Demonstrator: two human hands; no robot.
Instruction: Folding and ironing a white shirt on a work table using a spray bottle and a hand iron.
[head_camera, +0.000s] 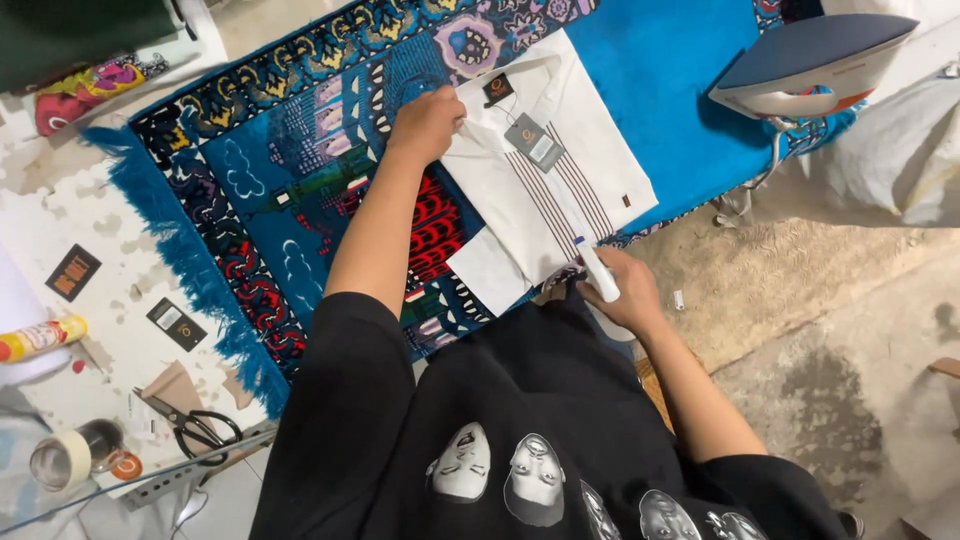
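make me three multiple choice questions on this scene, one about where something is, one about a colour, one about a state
1. Where do the scissors lie?
A. on the folded shirt
B. on the pale surface left of the rug
C. under the iron

2. What colour is the folded shirt?
A. white with thin dark stripes
B. plain red
C. green

3. What is the right hand doing?
A. lying flat and empty
B. gripping the iron
C. holding a small white stick-shaped thing

Answers:
1. B: the scissors sit past the fringe of the rug, near the tape roll.
2. A: the shirt is white with stripes down its front.
3. C: the fingers close round the white thing at the shirt's lower edge, while the left hand presses near the collar and the iron stands apart, untouched.
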